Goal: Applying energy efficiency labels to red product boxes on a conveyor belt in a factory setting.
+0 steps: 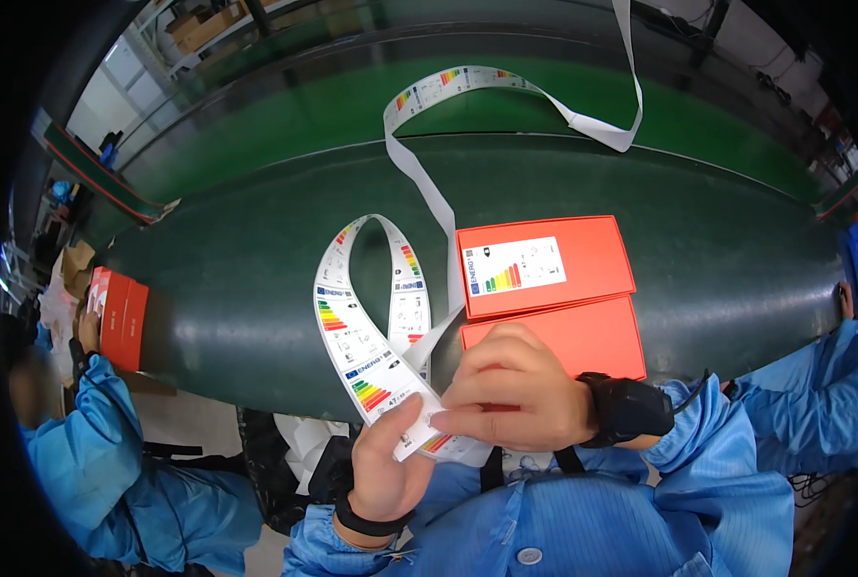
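A long strip of white energy labels [336, 313] with coloured bars loops over the green work surface and ends in my hands. My left hand [388, 471] pinches the strip's near end, its thumb lying on top of a label. Bent over the same end, my right hand [516, 389] has its thumb and fingers closed at the label's edge; the exact grip of the fingertips is partly hidden. Just beyond my right hand lie two orange-red boxes side by side. The farther box [593, 252] bears one energy label [514, 266]; the nearer box [597, 337] is partly covered by my hand.
The strip's far part [467, 82] runs across a green ledge and up out of view. At the left, another person's hand [88, 330] holds a red box [121, 317]. A blue sleeve [819, 394] of another person is at the right. Crumpled white paper [304, 447] lies below the table edge.
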A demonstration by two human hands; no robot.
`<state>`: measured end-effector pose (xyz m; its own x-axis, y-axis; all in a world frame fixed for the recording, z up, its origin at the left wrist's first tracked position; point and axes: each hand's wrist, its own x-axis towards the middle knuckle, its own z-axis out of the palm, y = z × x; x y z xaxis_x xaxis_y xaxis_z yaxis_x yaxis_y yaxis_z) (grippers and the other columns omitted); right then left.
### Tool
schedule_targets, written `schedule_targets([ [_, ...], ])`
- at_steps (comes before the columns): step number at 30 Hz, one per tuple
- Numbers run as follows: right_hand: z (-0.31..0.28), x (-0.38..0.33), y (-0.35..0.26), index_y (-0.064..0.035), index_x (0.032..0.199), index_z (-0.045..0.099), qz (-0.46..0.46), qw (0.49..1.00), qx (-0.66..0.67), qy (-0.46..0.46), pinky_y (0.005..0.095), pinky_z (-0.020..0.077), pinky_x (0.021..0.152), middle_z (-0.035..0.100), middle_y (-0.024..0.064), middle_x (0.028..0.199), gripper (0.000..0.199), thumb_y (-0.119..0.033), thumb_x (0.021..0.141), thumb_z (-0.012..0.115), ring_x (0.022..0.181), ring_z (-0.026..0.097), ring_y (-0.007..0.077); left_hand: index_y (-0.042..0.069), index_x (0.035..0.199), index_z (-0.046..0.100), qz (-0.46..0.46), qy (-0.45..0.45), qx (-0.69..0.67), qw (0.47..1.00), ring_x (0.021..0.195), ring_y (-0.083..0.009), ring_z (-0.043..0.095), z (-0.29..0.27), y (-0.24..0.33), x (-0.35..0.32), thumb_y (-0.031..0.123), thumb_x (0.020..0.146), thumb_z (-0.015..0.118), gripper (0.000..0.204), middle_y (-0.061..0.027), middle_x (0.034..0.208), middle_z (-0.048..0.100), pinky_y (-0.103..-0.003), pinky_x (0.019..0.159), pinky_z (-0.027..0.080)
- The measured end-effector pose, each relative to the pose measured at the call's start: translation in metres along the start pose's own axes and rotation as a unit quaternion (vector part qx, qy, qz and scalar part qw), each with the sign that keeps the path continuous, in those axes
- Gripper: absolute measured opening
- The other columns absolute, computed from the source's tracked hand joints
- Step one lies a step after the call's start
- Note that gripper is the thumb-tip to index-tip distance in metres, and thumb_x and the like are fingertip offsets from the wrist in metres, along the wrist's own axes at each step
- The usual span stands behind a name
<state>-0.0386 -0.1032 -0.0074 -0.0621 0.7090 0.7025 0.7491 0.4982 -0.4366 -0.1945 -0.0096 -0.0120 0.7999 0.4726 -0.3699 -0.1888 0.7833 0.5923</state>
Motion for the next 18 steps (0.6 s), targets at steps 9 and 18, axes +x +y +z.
schedule_targets([
  [9,-0.03,0.017,-0.024,-0.0005,0.087,0.063,0.038,0.971,0.226,0.072,0.0417,0.0443,0.08,0.056,0.0159,0.106,0.01,-0.003,0.078,0.059,0.093,0.056,0.0282,-0.008,0.129,0.03,0.094,0.001,0.158,0.983,0.091,-0.0211,0.059,-0.031,0.016,0.033,0.025,0.086,0.047,0.057,-0.0227,0.114,0.055,-0.031,0.079,0.048],
  [18,-0.037,0.027,0.025,-0.0108,0.13,0.038,0.254,0.943,0.114,-0.185,0.0338,0.0474,0.065,0.059,0.0148,0.077,0.044,-0.008,0.086,0.047,0.076,0.062,0.0216,-0.009,0.129,0.03,0.093,-0.103,0.262,0.955,0.103,-0.029,0.056,-0.077,0.045,0.02,0.028,0.078,0.057,0.069,-0.0273,0.125,0.045,-0.032,0.072,0.054],
])
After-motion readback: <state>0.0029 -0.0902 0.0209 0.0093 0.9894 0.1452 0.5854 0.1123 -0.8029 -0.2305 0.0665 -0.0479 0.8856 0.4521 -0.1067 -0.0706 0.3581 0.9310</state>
